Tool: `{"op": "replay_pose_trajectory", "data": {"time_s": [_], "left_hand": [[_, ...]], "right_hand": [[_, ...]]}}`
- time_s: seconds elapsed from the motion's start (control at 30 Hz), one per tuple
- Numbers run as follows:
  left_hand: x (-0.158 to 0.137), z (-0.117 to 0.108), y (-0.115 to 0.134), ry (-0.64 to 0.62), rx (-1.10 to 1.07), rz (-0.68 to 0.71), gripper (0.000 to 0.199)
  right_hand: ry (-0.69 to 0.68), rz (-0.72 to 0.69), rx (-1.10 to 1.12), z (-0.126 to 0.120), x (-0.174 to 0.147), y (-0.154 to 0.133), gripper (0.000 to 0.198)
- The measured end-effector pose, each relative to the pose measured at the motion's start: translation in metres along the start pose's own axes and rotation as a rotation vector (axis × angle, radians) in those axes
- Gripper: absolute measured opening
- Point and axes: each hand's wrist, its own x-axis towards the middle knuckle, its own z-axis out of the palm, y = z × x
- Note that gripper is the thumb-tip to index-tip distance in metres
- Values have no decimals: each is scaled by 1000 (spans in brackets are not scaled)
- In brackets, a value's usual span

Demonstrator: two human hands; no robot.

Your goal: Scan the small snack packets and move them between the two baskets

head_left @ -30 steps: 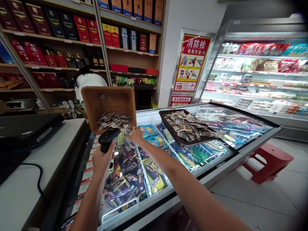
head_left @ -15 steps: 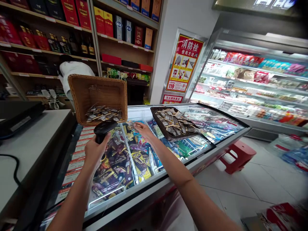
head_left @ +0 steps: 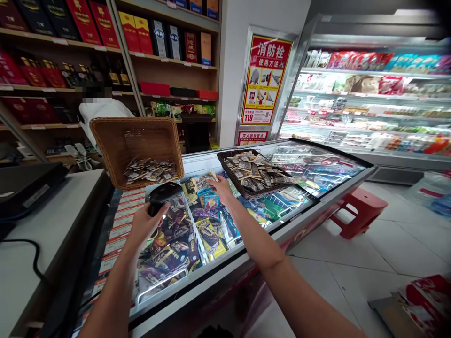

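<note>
My left hand [head_left: 145,225] is wrapped round the handle of a black handheld barcode scanner [head_left: 164,193]. The scanner's head points right, above the freezer's glass. In the fingertips of my right hand [head_left: 222,188] is a small clear packet [head_left: 212,175], partly blurred, its contents hard to make out. A tan wicker basket [head_left: 137,134] is tipped towards me behind the scanner, with many small packets [head_left: 151,170] at its bottom. Right of my right hand lies a dark woven tray [head_left: 232,177], heaped with similar small packets [head_left: 255,169].
Under both hands, a chest freezer [head_left: 225,265] holds wrapped ice creams. A counter [head_left: 70,197] with a black device [head_left: 31,188] stands left. A red stool [head_left: 362,209] is at the right. Behind the basket, a person in white [head_left: 102,110] is near the shelves.
The view has shifted slightly. My right hand has moved a little away from the scanner, towards the dark tray, with the packet. The scanner stays in my left hand.
</note>
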Motion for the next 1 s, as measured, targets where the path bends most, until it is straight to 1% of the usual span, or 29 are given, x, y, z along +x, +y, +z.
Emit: {"op": "replay_pose_trajectory", "data": {"time_s": [0.1, 0.13, 0.2, 0.3, 0.4, 0.53, 0.63, 0.83, 1.0], "left_hand": [[-6, 3, 5, -217, -46, 22, 62], [-8, 4, 7, -254, -51, 26, 62], [-11, 6, 10, -285, -56, 29, 62], [-13, 6, 12, -275, -75, 36, 63], [-9, 6, 7, -258, -95, 49, 64], [-2, 8, -1, -241, -84, 20, 66], [-2, 8, 1, -244, -63, 9, 65], [-9, 4, 15, -236, -19, 5, 62], [-8, 5, 14, -244, 13, 27, 62]], "right_hand": [[-52, -11, 53, 1, 1, -1, 36], [-61, -10, 66, 2, 1, -1, 33], [-57, 3, 87, 3, 3, 0, 26], [-22, 29, 111, 3, 7, 2, 22], [-12, 44, 112, 1, 9, 4, 21], [-32, 51, 112, -4, 6, 2, 9], [-22, 64, 105, -4, 1, -2, 1], [-11, 67, 85, -3, -2, -5, 3], [-19, 72, 96, -4, -1, -4, 5]]}}
